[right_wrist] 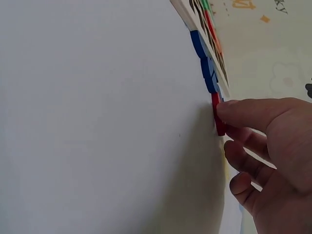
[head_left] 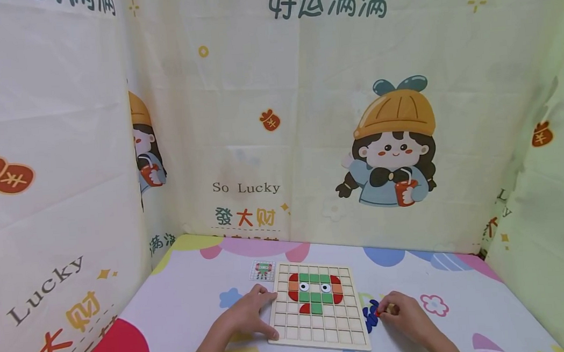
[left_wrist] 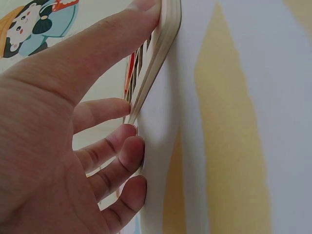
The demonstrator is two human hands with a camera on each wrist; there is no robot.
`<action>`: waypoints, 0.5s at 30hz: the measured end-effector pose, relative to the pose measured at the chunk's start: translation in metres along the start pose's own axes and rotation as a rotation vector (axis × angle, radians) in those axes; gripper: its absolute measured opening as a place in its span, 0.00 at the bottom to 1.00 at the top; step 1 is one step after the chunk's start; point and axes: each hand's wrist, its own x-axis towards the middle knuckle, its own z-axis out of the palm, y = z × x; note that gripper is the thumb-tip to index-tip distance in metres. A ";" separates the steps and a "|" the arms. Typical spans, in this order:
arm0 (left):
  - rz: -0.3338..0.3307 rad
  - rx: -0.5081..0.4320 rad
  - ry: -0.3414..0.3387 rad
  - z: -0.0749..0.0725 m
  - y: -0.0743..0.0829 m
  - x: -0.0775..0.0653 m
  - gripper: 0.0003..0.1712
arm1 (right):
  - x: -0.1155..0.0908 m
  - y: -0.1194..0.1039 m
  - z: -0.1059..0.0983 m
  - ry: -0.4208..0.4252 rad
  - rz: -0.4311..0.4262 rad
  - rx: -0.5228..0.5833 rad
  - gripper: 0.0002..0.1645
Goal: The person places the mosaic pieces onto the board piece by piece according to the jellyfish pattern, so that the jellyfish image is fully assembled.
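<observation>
On the table (head_left: 395, 277), a spread left hand (head_left: 243, 313) touches a board (head_left: 330, 335), right hand (head_left: 407, 313) pinching a red piece (right_wrist: 216, 114).

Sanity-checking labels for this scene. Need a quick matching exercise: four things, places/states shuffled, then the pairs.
Things
1. small white card printed with a red-and-green figure
2. small dark blue pieces
3. bare left hand
4. bare right hand

Places/states
A. lying beside the right edge of the pale wooden square grid board
B. touching the board's left edge
C. pinching a small red piece
D. by the board's far left corner

Pairs: 1-D, 2-A, 3-B, 4-C
</observation>
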 end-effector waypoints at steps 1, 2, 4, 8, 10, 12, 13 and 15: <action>-0.002 0.001 -0.001 0.000 0.000 0.000 0.54 | 0.000 0.000 0.000 -0.002 0.011 0.004 0.09; -0.006 0.000 -0.002 0.000 0.000 0.000 0.54 | 0.000 0.000 0.000 -0.005 0.020 0.007 0.09; -0.013 -0.004 -0.005 0.000 0.001 0.000 0.54 | 0.001 0.001 0.001 -0.015 0.024 0.012 0.10; -0.013 -0.009 -0.005 -0.001 0.002 0.000 0.54 | 0.003 0.001 0.002 -0.036 -0.006 -0.001 0.10; -0.009 -0.011 -0.004 -0.001 0.002 0.000 0.54 | 0.003 0.001 0.002 -0.042 -0.023 -0.014 0.09; 0.000 -0.007 0.000 -0.001 0.001 -0.001 0.53 | 0.003 0.001 0.001 -0.045 -0.035 -0.024 0.09; 0.005 -0.005 0.002 -0.001 0.001 -0.001 0.53 | 0.003 0.001 0.001 -0.049 -0.038 -0.028 0.09; 0.013 -0.003 0.006 0.000 0.000 0.000 0.53 | 0.003 0.000 0.000 -0.059 -0.042 -0.033 0.08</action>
